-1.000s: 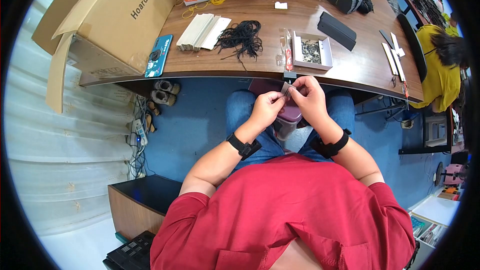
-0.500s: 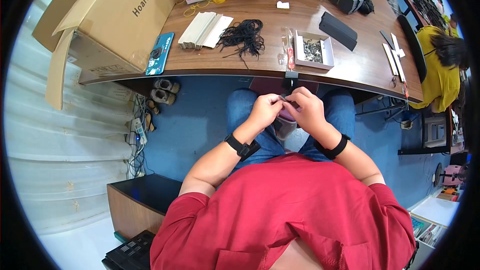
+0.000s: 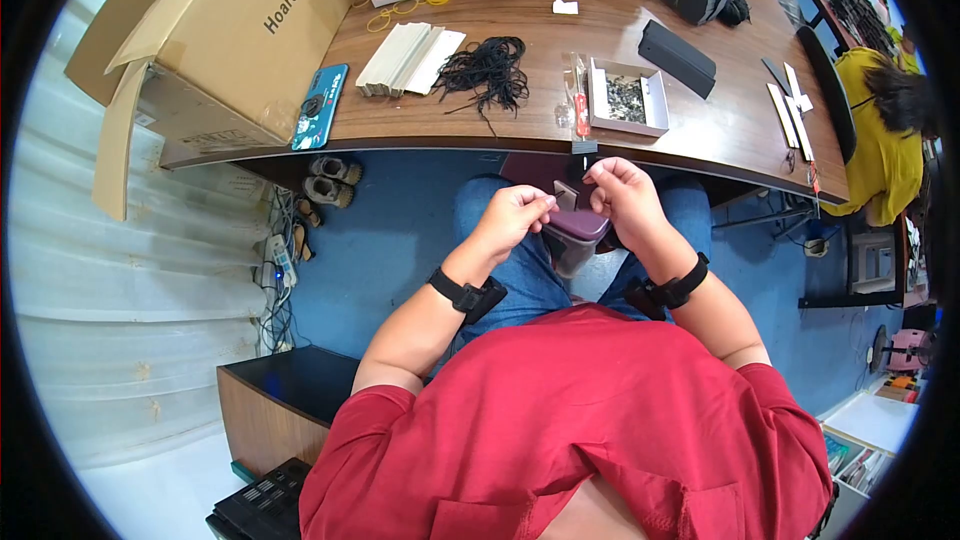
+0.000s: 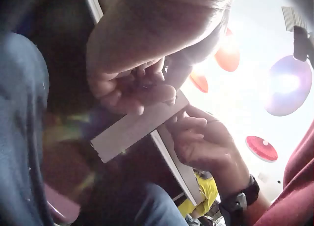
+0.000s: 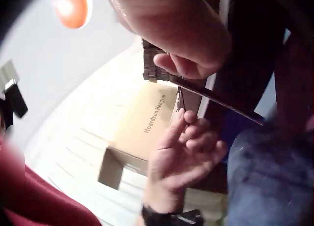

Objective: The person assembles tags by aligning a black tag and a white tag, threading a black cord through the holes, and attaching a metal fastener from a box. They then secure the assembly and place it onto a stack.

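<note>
Above the lap, the left hand (image 3: pixel 518 218) pinches a thin black cord (image 5: pixel 182 96) between thumb and finger. To its right, the right hand (image 3: pixel 628 202) has its thumb and fingers curled at one end of a flat strip (image 5: pixel 221 101), seen nearly edge-on in the right wrist view. In the left wrist view the strip (image 4: pixel 130 130) shows its pale grey face, running from the right hand (image 4: pixel 201 137) past the fingertips of the left hand (image 4: pixel 142 88). The two hands are apart.
On the table (image 3: pixel 550 60) lie a bundle of black cords (image 3: pixel 485 72), stacked pale strips (image 3: pixel 400 60), a white box of small dark pieces (image 3: pixel 628 98) and a dark folded piece (image 3: pixel 677 60). A large carton (image 3: pixel 240 50) stands at left; a person in yellow (image 3: pixel 875 140) is at right.
The hands, together before, have separated. My left hand has moved left and slightly down; my right hand has shifted slightly right and up.
</note>
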Motion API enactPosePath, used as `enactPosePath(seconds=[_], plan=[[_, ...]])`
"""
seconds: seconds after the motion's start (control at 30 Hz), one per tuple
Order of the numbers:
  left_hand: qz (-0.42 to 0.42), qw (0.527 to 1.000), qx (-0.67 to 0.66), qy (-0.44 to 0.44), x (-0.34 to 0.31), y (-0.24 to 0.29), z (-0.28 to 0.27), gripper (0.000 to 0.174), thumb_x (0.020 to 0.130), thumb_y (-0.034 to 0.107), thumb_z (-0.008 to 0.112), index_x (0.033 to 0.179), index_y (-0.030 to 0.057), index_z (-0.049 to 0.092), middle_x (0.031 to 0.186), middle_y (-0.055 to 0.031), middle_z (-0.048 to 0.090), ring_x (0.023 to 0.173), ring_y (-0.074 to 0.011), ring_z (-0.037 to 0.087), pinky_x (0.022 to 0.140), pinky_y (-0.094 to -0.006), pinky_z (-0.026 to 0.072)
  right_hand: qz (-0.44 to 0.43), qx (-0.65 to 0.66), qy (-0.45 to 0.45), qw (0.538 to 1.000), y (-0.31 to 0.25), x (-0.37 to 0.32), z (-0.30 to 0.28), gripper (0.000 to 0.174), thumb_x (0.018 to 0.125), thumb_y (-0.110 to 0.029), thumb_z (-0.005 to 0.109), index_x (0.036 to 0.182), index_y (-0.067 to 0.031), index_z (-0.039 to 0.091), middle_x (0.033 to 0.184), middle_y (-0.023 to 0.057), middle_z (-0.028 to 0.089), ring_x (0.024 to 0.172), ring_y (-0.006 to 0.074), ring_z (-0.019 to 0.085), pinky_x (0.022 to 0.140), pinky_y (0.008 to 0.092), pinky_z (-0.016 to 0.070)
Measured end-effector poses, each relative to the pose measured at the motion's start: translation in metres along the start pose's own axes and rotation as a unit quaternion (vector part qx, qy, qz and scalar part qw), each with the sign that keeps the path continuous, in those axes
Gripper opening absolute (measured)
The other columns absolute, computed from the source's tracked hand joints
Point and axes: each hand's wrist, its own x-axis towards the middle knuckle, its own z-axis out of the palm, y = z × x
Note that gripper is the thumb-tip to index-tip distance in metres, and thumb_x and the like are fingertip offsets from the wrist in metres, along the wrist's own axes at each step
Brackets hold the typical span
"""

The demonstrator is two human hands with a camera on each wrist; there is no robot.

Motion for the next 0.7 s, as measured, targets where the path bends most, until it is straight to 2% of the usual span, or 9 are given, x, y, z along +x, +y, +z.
enactPosePath(seconds=[0.17, 0.27, 0.37, 0.4, 0.43, 0.47, 0.53, 0.63, 0.7], plan=[[-0.049, 0.995, -0.076, -0.038, -0.009, 0.013, -0.009, 0.017, 0.091, 0.020, 0.061, 0.086, 0.0033, 0.064, 0.072, -0.0008, 0.061, 0.063, -0.0078, 0.055, 0.059, -0.0207, 0.0462, 0.179, 0.378, -0.185, 0.889, -0.006, 0.000, -0.021, 0.017, 0.092, -0.020, 0.050, 0.095, -0.0061, 0.060, 0.084, 0.0008, 0.060, 0.053, 0.0085, 0.041, 0.047, 0.0222, 0.0334], [-0.089, 0.992, -0.091, -0.024, -0.014, 0.020, -0.013, 0.017, 0.090, 0.020, 0.062, 0.083, 0.0048, 0.062, 0.071, -0.0010, 0.059, 0.063, -0.0090, 0.055, 0.057, -0.0226, 0.0460, 0.192, 0.453, -0.164, 0.855, -0.004, -0.004, -0.024, 0.020, 0.095, -0.022, 0.049, 0.100, -0.0063, 0.060, 0.089, 0.0008, 0.061, 0.055, 0.0080, 0.042, 0.050, 0.0217, 0.0367], [-0.088, 0.994, -0.067, 0.015, -0.015, 0.019, -0.012, 0.017, 0.089, 0.021, 0.063, 0.083, 0.0054, 0.061, 0.071, -0.0011, 0.058, 0.061, -0.0099, 0.053, 0.055, -0.0231, 0.0442, 0.178, 0.445, -0.285, 0.830, 0.007, -0.002, -0.032, 0.025, 0.098, -0.023, 0.044, 0.109, -0.0049, 0.058, 0.095, 0.0003, 0.064, 0.055, 0.0062, 0.041, 0.051, 0.0207, 0.0375], [-0.082, 0.993, -0.078, 0.018, -0.016, 0.019, -0.010, 0.017, 0.088, 0.021, 0.064, 0.082, 0.0059, 0.060, 0.070, -0.0010, 0.057, 0.060, -0.0104, 0.052, 0.054, -0.0235, 0.0428, 0.158, 0.436, -0.208, 0.861, -0.005, -0.014, -0.020, 0.028, 0.097, -0.021, 0.047, 0.118, -0.0049, 0.055, 0.087, 0.0003, 0.063, 0.056, 0.0067, 0.042, 0.052, 0.0202, 0.0382], [-0.075, 0.994, -0.074, 0.025, -0.019, 0.023, -0.006, 0.016, 0.088, 0.020, 0.065, 0.082, 0.0059, 0.060, 0.070, -0.0011, 0.057, 0.060, -0.0102, 0.052, 0.055, -0.0237, 0.0429, 0.166, 0.401, -0.189, 0.881, -0.011, -0.020, -0.016, 0.033, 0.095, -0.017, 0.047, 0.126, -0.0075, 0.052, 0.082, 0.0015, 0.062, 0.052, 0.0078, 0.040, 0.050, 0.0209, 0.0377], [-0.066, 0.994, -0.077, 0.032, -0.020, 0.026, 0.000, 0.015, 0.088, 0.020, 0.064, 0.083, 0.0057, 0.061, 0.071, -0.0015, 0.058, 0.061, -0.0103, 0.053, 0.055, -0.0238, 0.0432, 0.138, 0.298, -0.281, 0.902, -0.003, -0.009, -0.027, 0.040, 0.093, -0.013, 0.046, 0.133, -0.0105, 0.048, 0.077, 0.0041, 0.063, 0.049, 0.0086, 0.041, 0.048, 0.0222, 0.0383], [-0.053, 0.993, -0.104, 0.034, -0.019, 0.032, 0.009, 0.014, 0.088, 0.019, 0.064, 0.084, 0.0054, 0.063, 0.071, -0.0022, 0.059, 0.062, -0.0106, 0.054, 0.056, -0.0244, 0.0440, 0.120, -0.011, -0.201, 0.972, -0.026, -0.029, -0.004, 0.049, 0.093, -0.007, 0.042, 0.141, -0.0142, 0.039, 0.071, 0.0063, 0.063, 0.050, 0.0086, 0.054, 0.047, 0.0202, 0.0406], [-0.068, 0.984, -0.165, -0.013, -0.015, 0.029, 0.015, 0.014, 0.093, 0.019, 0.056, 0.093, 0.0057, 0.063, 0.082, -0.0036, 0.063, 0.073, -0.0136, 0.059, 0.068, -0.0283, 0.0472, -0.009, -0.246, -0.225, 0.943, -0.025, -0.037, 0.013, 0.046, 0.090, -0.014, 0.053, 0.136, -0.0158, 0.047, 0.075, 0.0082, 0.068, 0.055, 0.0157, 0.064, 0.050, 0.0257, 0.0482], [-0.093, 0.972, -0.211, -0.038, -0.015, 0.030, 0.021, 0.016, 0.095, 0.018, 0.052, 0.097, 0.0065, 0.061, 0.091, -0.0041, 0.063, 0.082, -0.0155, 0.060, 0.076, -0.0312, 0.0475, -0.289, -0.506, -0.112, 0.805, -0.014, -0.037, 0.022, 0.043, 0.083, -0.021, 0.064, 0.125, -0.0137, 0.055, 0.075, 0.0093, 0.068, 0.059, 0.0244, 0.066, 0.053, 0.0339, 0.0520]])
